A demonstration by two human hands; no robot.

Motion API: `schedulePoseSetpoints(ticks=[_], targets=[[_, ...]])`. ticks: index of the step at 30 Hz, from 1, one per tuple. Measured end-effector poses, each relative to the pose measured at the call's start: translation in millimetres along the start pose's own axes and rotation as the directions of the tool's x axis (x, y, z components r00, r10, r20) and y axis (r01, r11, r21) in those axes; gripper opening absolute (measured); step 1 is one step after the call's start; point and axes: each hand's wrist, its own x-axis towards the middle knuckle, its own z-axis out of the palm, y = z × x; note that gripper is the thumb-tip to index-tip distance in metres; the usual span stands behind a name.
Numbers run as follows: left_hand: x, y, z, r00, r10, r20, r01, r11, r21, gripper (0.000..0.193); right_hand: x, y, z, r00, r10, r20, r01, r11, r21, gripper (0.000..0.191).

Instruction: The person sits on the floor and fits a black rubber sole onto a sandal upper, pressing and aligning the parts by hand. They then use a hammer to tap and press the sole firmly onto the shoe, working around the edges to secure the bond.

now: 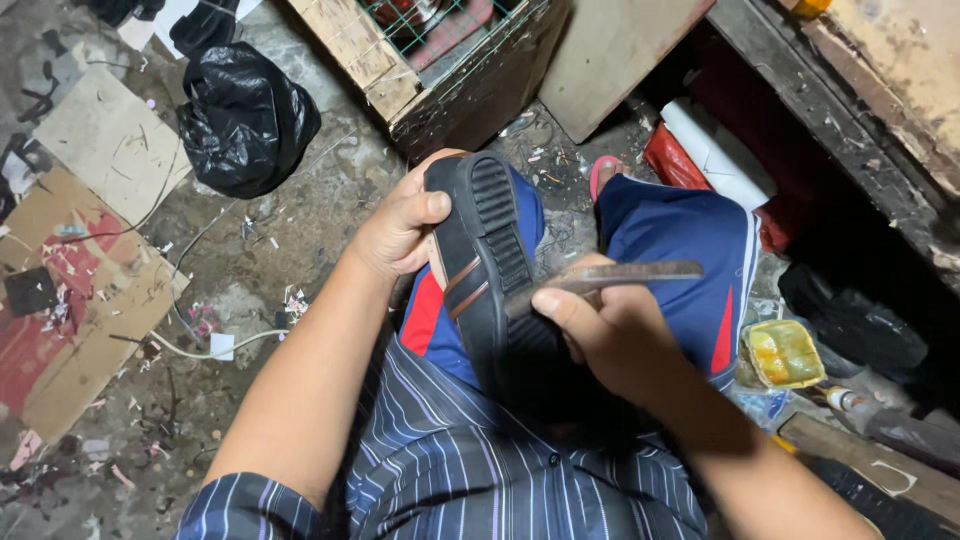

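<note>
Looking down from the head camera, I start with the containers. Off by my right knee there's a small open tin point(782, 352) with yellow glue-like paste inside it, sitting on the littered floor point(300, 200). Up top, a wooden crate point(380, 60) with green wire mesh across it; something reddish shows through the mesh, but I can't tell what. To the left, a black plastic bag point(245, 120), bulging and knotted, contents hidden. Flattened cardboard point(90, 290) lies further left.

Now the work itself. A black sandal point(490, 270) stands on edge over my lap, between the blue shorts point(680, 240), ridged sole facing me, brown stripes on its strap. My left hand point(395, 235) is wrapped around its upper end, thumb pressed on the sole edge, fingers curled behind it. My right hand point(610, 335) is closed round a thin flat stick point(620, 275), pinched between thumb and forefinger; one end of the stick touches the sandal's side just beside the strap, the other end points away to the right. The two hands sit near each other, the sandal between them.
</note>
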Motion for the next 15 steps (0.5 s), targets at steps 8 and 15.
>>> schedulePoseSetpoints(ticks=[8, 15], targets=[[2.8, -0.4, 14.7, 0.993, 0.032, -0.112, -0.014, 0.988, 0.155, 0.057, -15.2, 2.0, 13.5, 0.66, -0.745, 0.098, 0.611, 0.458, -0.646, 0.013], [6.5, 4.9, 30.7, 0.989, 0.009, -0.147, 0.042, 0.938, 0.345, 0.056, 15.6, 19.9, -21.7, 0.984, -0.17, -0.059, 0.179, 0.958, 0.226, 0.025]])
